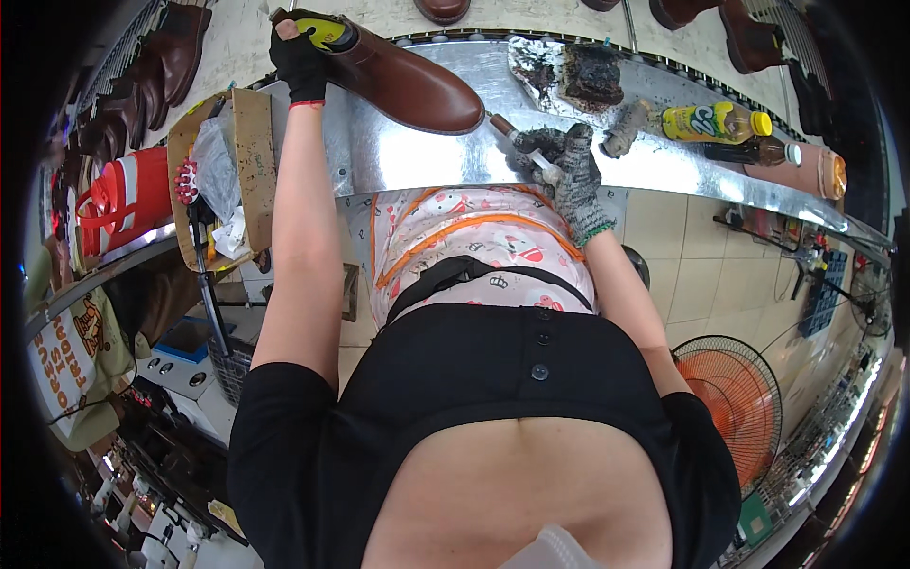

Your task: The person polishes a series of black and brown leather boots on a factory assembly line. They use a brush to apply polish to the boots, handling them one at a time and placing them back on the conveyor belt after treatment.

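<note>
A smooth brown leather boot (412,87) is tilted over the metal worktop, toe pointing right, with yellow-green showing at its opening. My left hand (300,64), in a black glove that leaves a fingertip bare, is closed around the boot at the opening end. My right hand (576,180) wears a grey knitted glove with dark stains. Its fingers are closed on a slim pen-like applicator (503,124) with a brown end and a pale, see-through rear part. That brown end lies just beside the boot's toe; whether they touch, I cannot tell.
A blackened pad (592,76) rests on stained foil, beside a crumpled grey cloth (626,129). Yellow-labelled (716,123) and dark (758,152) bottles lie to the right. At left are a cardboard box (254,171) and a red jug (128,201). More boots (180,52) line the conveyor beyond.
</note>
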`<state>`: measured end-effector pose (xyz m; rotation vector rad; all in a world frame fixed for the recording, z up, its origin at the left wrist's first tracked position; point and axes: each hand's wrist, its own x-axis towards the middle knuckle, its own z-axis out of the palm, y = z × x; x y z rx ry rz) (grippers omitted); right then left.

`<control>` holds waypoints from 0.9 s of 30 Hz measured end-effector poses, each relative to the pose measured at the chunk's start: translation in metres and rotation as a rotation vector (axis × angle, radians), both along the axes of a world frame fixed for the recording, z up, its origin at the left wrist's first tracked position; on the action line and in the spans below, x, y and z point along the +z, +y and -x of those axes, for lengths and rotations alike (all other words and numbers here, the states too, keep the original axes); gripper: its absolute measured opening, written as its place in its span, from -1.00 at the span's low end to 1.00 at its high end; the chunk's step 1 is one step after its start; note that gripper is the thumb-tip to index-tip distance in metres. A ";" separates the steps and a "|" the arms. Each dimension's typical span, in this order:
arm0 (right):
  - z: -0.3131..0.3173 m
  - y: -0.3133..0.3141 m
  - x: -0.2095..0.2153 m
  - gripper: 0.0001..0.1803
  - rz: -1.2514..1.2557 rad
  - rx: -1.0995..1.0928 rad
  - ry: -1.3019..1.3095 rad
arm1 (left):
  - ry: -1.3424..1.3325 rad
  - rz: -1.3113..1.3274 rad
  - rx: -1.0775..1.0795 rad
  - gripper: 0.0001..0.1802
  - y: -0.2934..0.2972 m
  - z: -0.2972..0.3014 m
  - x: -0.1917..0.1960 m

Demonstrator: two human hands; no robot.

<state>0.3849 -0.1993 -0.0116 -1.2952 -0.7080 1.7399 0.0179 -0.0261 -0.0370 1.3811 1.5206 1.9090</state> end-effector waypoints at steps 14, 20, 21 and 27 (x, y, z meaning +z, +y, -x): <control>-0.003 0.004 0.032 -0.19 -0.097 -0.065 -0.147 | 0.251 0.180 0.219 -0.38 -0.035 0.009 0.012; -0.005 0.008 0.035 -0.20 -0.075 -0.071 -0.186 | 0.347 0.212 0.334 -0.10 -0.077 -0.023 0.052; -0.005 0.008 0.035 -0.20 -0.070 -0.078 -0.177 | 0.365 0.250 0.362 -0.07 -0.083 -0.017 0.048; -0.002 0.012 0.031 -0.24 -0.232 -0.041 -0.238 | 0.504 0.329 0.271 -0.19 -0.126 -0.023 0.047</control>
